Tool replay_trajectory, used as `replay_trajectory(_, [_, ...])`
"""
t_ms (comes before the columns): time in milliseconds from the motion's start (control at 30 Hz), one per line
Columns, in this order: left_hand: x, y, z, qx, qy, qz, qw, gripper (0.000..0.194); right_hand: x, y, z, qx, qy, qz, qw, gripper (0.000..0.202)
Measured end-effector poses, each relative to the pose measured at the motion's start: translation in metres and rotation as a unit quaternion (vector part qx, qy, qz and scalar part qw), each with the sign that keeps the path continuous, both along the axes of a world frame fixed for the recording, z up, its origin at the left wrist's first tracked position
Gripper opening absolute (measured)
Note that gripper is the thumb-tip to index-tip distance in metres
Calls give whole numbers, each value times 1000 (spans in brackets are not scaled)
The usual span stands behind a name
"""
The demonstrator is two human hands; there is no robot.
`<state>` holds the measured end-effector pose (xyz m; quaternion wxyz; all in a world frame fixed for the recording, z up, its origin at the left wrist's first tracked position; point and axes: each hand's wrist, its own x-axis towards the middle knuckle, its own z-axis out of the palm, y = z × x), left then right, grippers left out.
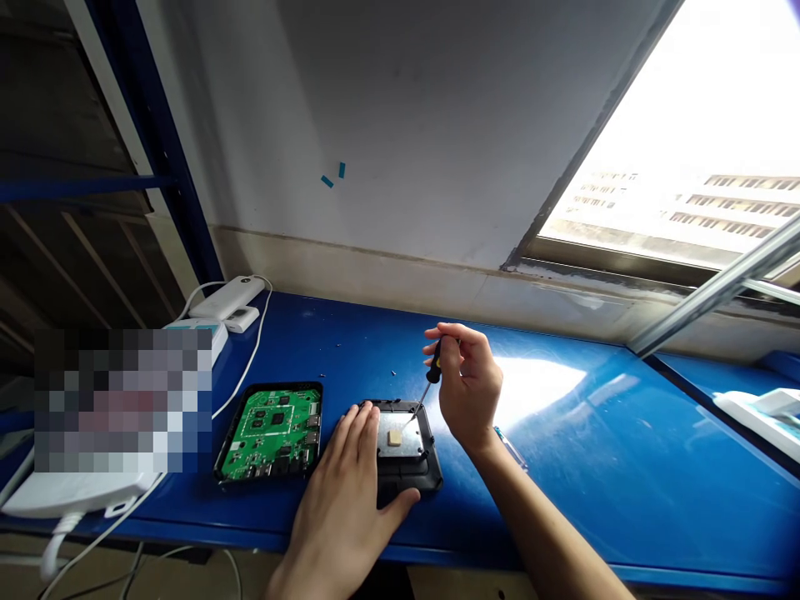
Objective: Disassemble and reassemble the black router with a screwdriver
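My right hand (pixel 470 387) is closed around the black handle of a screwdriver (pixel 433 364). The screwdriver's shaft slants down to the upper right part of a silver metal plate (pixel 406 423) with a small beige square pad (pixel 394 437). That plate sits inside a black plastic cover (pixel 406 482) on the blue table. My left hand (pixel 350 475) lies flat over the cover's left side, fingers stretched out and thumb spread along its front edge; it hides part of the cover. Left of it lies a black housing with a green circuit board (pixel 275 425).
Several tiny screws (pixel 393 372) lie on the blue table (pixel 593 433) behind the cover. A small clear-and-blue tool (pixel 511 448) is beside my right forearm. White devices (pixel 228 296) and cables stand at the left; another white device (pixel 759 417) is far right, past a metal post (pixel 706 300).
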<state>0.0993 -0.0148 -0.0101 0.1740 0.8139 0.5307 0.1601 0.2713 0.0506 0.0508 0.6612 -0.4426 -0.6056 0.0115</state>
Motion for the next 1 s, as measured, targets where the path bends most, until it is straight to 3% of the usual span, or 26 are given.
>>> replay_trajectory(200, [-1,-1,-3,10,-3,0,1000,87,0,0,-4,6,17,41,999,20])
replay_trajectory(300, [-1,-2,-3,10,-10,3,1000,87,3,2,-5,19,8,19,1000,6])
replay_trajectory(433, [-1,-3,-1,10,-5,0,1000,86,1,0,-2,14,-5,-12,1000,3])
replay_trajectory(633, [0,-1,-6,31,-12,0,999,86,-4,-3,-3,-8,33,45,998,20])
replay_trajectory(733, [0,-1,-7,34,-19,2,999,86,-3,-1,-6,-3,37,75,996,15])
replay_trajectory(900, [-1,-2,-2,28,-23,2,999,84,-1,0,-4,28,-11,9,1000,6])
replay_trajectory(1000, [-1,-3,-1,18,-21,2,1000,84,-1,-1,-2,15,2,6,1000,4])
